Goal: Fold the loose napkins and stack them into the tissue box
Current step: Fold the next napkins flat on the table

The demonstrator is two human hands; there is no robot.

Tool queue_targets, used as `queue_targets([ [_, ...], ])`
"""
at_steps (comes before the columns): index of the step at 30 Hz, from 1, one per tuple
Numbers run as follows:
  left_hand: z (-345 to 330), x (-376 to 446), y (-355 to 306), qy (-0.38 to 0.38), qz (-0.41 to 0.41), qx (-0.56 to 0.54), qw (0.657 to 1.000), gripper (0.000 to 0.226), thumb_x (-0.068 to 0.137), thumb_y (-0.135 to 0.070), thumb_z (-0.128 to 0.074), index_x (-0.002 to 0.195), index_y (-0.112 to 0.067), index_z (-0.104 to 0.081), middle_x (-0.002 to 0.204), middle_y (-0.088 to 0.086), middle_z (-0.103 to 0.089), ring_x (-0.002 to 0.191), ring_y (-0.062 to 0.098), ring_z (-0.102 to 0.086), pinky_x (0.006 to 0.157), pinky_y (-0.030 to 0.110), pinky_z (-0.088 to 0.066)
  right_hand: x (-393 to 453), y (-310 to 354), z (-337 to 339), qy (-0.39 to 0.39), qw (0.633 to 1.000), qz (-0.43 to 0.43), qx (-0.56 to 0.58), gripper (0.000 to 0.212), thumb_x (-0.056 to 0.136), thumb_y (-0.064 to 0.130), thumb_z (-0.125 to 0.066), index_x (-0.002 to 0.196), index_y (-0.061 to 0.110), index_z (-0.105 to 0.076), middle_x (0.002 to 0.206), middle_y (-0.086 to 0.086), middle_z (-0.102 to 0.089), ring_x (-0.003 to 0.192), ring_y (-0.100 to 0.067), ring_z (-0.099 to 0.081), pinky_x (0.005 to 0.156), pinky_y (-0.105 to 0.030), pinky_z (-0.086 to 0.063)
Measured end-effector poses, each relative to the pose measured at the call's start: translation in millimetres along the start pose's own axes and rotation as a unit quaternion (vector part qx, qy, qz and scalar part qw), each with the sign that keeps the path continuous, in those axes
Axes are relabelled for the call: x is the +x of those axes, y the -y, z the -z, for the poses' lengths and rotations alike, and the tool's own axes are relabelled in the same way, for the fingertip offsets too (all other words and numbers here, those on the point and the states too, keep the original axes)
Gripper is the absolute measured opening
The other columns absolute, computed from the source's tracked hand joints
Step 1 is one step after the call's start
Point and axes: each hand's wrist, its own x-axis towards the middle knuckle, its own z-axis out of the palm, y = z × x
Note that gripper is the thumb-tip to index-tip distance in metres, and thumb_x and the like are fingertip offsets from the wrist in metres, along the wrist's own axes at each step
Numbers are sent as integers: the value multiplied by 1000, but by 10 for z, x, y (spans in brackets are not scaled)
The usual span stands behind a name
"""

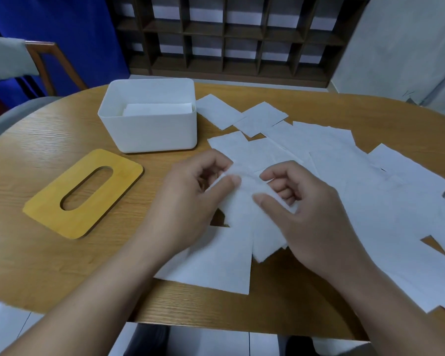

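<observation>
The napkin in hand [244, 201] sits at the centre of the frame, lifted a little off the pile, a white sheet caught between both hands. The left hand [190, 199] pinches its left edge between thumb and curled fingers; the right hand [303, 211] pinches the right side the same way, thumb on top, fingers tucked beneath. Both grips are closed down on the paper, not wide. The sheet runs from one pinch to the other and hangs down toward the lower middle of the frame, so most of it lies below and between the grips.

The step looks like the start of a fold. To do it well, I judge the edges should be brought together squarely before creasing, with a light pinch so the thin paper does not tear or crumple, and the folded width should match the stack already in the box.

Around it, the loose napkins [370, 176] spread across the right half of the frame, overlapping, with one large sheet directly below the hands. The tissue box [149, 134], white and open, stands at upper centre-left, just beside the nearest loose sheets, with folded napkins [159, 109] inside. Its wooden lid [49, 209], slotted, lies flat at left on the table [49, 265].
</observation>
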Motion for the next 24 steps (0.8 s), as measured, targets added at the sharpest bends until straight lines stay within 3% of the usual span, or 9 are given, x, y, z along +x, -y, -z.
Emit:
queue_targets([
  [1,24,1,-1,-10,0,-19,1000,7,104,-27,-77,98,-23,-76,85,-2,-68,75,19,-60,69,39,-51,12,2,26,-8,1000,3,-5,9,101,31,-78,107,34,-73,92,15,-70,95,-9,-69,72,-15,-51],
  [3,78,4,8,-32,0,-54,998,6,104,-23,-77,101,-19,-77,91,11,-70,83,34,-63,73,44,-54,27,3,78,-35,999,11,-5,7,103,25,-76,101,32,-75,90,16,-72,93,-9,-70,69,-14,-49],
  [7,244,-42,-14,-47,24,-96,994,4,103,-14,-77,99,-14,-76,87,12,-70,75,20,-59,69,30,-51,27,15,118,-67,997,35,-14,7,103,25,-77,100,31,-78,82,8,-72,78,-19,-67,63,-27,-52],
  [10,421,-91,-19,-6,64,-91,994,6,102,-11,-76,103,-16,-75,83,12,-69,74,23,-59,68,34,-50,5,42,88,-45,999,9,27,5,100,28,-81,97,31,-78,65,2,-61,59,-18,-57,57,-21,-45],
  [12,556,-126,-18,42,85,-58,994,16,101,-8,-75,111,-20,-75,83,18,-65,71,25,-57,66,34,-48,-23,78,52,-15,999,4,33,5,98,31,-82,97,30,-78,61,3,-58,54,-14,-53,55,-16,-43],
  [14,669,-167,-16,86,86,-7,992,22,100,-6,-74,111,-25,-77,75,12,-58,65,18,-52,59,26,-45,-66,111,3,27,999,9,28,7,97,31,-83,96,30,-77,61,6,-60,52,-12,-53,55,-13,-42],
  [19,812,-240,37,139,69,129,979,10,95,-21,-81,94,-30,-79,69,-2,-63,60,13,-57,55,17,-42,-163,187,-139,108,992,22,-59,12,97,41,-82,100,37,-71,69,13,-64,63,-12,-63,60,-14,-46],
  [22,810,-280,77,171,86,206,960,14,91,-35,-85,94,-39,-72,78,-9,-67,66,9,-60,59,22,-46,-185,198,-214,137,981,39,-135,18,97,51,-79,105,41,-66,71,15,-65,73,-6,-66,66,-12,-46],
  [24,802,-290,98,175,94,252,947,22,87,-44,-87,96,-45,-67,86,-15,-66,74,9,-62,64,29,-50,-185,186,-218,137,972,48,-183,26,94,63,-76,105,44,-63,69,16,-63,75,-4,-66,72,-20,-50],
])
